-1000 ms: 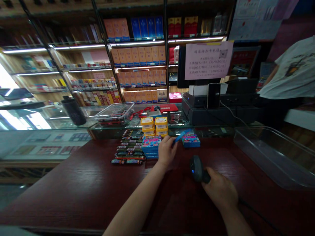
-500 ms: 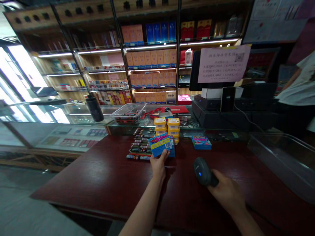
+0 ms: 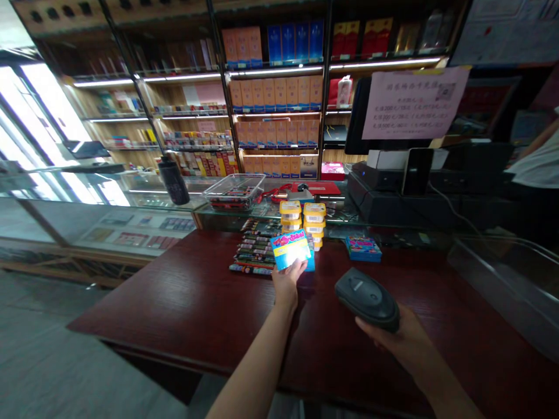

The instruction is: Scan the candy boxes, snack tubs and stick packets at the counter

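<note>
My left hand (image 3: 288, 282) pinches a small blue and yellow packet (image 3: 283, 247) by its lower edge, and a bright patch of light falls on the packet. In my right hand (image 3: 402, 331) is a dark barcode scanner (image 3: 367, 297), its head pointed left toward the packet. Behind the packet stand two stacks of yellow-lidded tubs (image 3: 314, 215). Several thin, colourful wrapped sticks (image 3: 251, 253) lie in a row to the left, partly hidden by the packet. A small pile of similar blue packets (image 3: 363, 249) rests at the right.
The dark red wooden table (image 3: 174, 297) meets a glass counter at the back. A clear plastic basket (image 3: 236, 192) and a black bottle (image 3: 173, 181) stand on the counter. At right are a clear bin (image 3: 493, 279), a monitor with a pink notice (image 3: 413, 105), and a person's white shirt (image 3: 537, 157).
The scanner has turned from facing forward to pointing left, and its light now shines on the packet. My left hand still holds the packet; the view has shifted slightly.
</note>
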A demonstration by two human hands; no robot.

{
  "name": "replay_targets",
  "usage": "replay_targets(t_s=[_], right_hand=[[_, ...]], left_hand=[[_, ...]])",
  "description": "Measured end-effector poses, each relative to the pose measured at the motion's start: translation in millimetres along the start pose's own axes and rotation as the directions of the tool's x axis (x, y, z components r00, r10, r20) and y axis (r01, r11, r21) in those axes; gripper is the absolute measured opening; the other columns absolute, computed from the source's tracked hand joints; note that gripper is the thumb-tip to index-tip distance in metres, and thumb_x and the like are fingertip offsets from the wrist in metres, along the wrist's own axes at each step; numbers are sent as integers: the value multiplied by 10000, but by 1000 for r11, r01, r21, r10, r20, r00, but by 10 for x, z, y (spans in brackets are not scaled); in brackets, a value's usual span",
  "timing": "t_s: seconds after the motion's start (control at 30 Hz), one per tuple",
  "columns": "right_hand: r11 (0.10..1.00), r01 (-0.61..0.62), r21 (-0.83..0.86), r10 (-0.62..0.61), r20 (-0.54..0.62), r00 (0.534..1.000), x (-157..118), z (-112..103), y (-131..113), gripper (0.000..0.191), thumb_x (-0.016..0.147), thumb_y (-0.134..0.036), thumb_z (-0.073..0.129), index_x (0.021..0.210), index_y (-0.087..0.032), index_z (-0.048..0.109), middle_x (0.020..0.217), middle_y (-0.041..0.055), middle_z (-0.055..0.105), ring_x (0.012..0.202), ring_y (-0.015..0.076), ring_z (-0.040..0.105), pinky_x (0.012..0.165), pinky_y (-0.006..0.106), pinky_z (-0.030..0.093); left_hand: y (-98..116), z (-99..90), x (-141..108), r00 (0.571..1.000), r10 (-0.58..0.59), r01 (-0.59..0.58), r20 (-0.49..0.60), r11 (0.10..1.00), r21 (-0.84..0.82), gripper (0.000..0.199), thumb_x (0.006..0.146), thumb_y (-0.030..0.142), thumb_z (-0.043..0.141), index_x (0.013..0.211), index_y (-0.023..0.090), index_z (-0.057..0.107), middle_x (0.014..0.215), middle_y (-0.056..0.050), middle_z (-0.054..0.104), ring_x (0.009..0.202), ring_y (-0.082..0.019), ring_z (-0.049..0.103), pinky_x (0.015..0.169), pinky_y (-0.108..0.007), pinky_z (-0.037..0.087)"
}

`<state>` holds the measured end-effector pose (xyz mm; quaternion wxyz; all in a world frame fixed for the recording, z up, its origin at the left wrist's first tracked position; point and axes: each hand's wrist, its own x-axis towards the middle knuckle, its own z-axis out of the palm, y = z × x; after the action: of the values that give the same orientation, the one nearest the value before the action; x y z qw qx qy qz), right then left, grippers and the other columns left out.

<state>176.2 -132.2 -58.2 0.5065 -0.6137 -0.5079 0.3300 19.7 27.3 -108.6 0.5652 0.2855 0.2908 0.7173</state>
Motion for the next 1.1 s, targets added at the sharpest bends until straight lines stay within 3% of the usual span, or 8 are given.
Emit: replay_targets(t_s=[0.33,0.43,0.53,0.63,0.73,0.87,0.97,1.1], right_hand=[[987,125,-99,-133,-79,988,79,-17,146,404,658,-456,653,940,-167,667,847,59,728,803,233,665,686,307,516],[930,149,-336,-208,-148,967,186,-128,303,376,693,-422,607,980,-185,654,900,73,730,837,246,670,682,302,498],[724,46,-688,-258,-208,944,271,-244,477,324,747,-388,539,1011,-230,642,813,55,724,749,267,675,605,324,456],[521,44,-852,-382,-187,905,306,-301,656,321,797,-355,479,1052,-219,618,933,73,717,787,270,673,607,335,441],[411,96,-907,-492,-132,861,305,-314,801,291,828,-333,437,1013,-195,614,917,76,714,763,241,668,612,323,440],[392,130,-911,-551,-119,826,288,-330,858,279,832,-335,443,988,-181,616,909,77,716,731,226,664,616,315,440],[409,105,-907,-517,-135,846,276,-343,836,277,824,-323,457,986,-174,625,899,85,717,731,224,663,640,309,446],[440,72,-895,-456,-153,877,265,-351,819,292,814,-322,452,996,-174,627,918,99,714,766,236,665,657,317,458]], left_hand=[[-12,-32,16,999,28,-30,39,998,52,448,540,282,837,910,114,648,851,-52,707,742,-162,680,768,-335,573],[-7,-37,1,994,97,-103,43,983,152,406,590,332,805,891,121,633,797,-41,698,704,-166,670,729,-342,571],[21,-58,18,971,222,-238,85,918,318,344,662,372,749,876,132,628,793,-45,690,710,-172,657,707,-329,552],[140,-63,89,878,428,-472,214,705,530,255,724,366,693,859,157,637,802,-35,665,741,-161,627,709,-289,510],[360,-25,205,696,604,-657,389,317,685,157,767,336,647,763,180,652,697,-2,576,669,-134,548,662,-259,449],[620,25,392,473,566,-733,675,-172,658,193,823,263,578,970,226,697,704,-14,532,704,-153,497,698,-286,401],[658,-10,496,414,413,-742,811,-363,563,253,863,223,522,1052,268,684,790,-45,569,778,-179,489,724,-306,393],[553,-127,538,416,295,-758,860,-410,507,284,885,206,486,1063,313,680,911,-62,578,870,-200,473,777,-328,396]])
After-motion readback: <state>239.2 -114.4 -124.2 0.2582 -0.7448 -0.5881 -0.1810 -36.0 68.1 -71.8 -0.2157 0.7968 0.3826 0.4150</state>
